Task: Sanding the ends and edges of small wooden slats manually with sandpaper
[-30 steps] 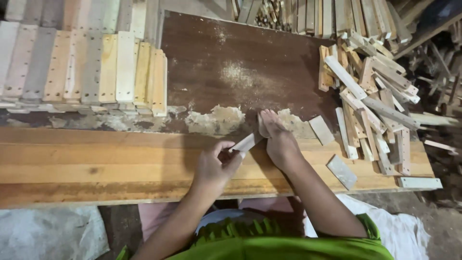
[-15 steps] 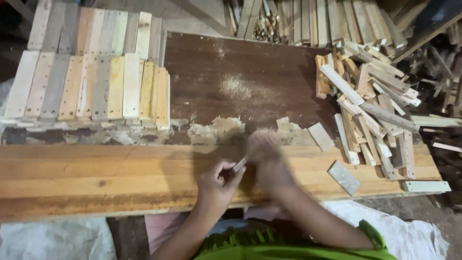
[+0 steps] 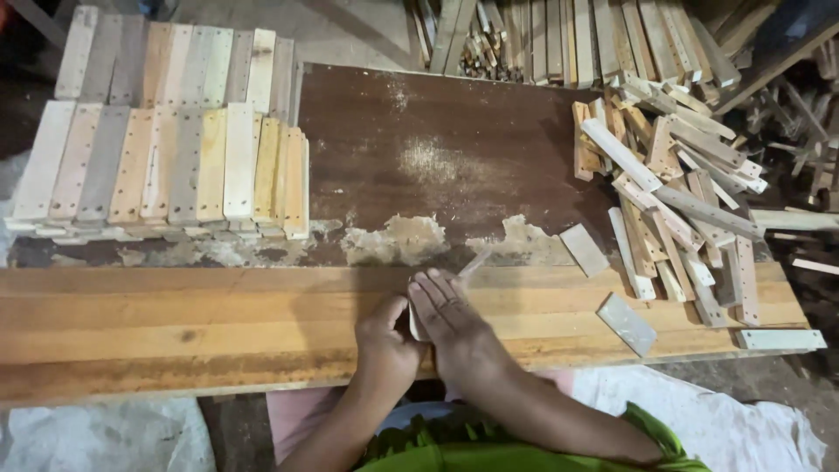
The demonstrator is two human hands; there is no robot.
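Two hands close together at the near plank of the bench [image 3: 175,323]: right hand [image 3: 450,319] laid flat, fingers [image 3: 437,293] straight and together, pressing on a small pale wood slat [image 3: 418,325]; left hand [image 3: 384,336] curled against the slat's near end, grip hidden. Just beyond, sawdust heaps [image 3: 402,240] on the dark board [image 3: 454,149]. Left: neat stacked slats [image 3: 175,166], seemingly finished. Right: loose pile of slats [image 3: 673,192], apparently still waiting, plus two stray pieces [image 3: 625,323]. Roughly midway, judging by both piles.
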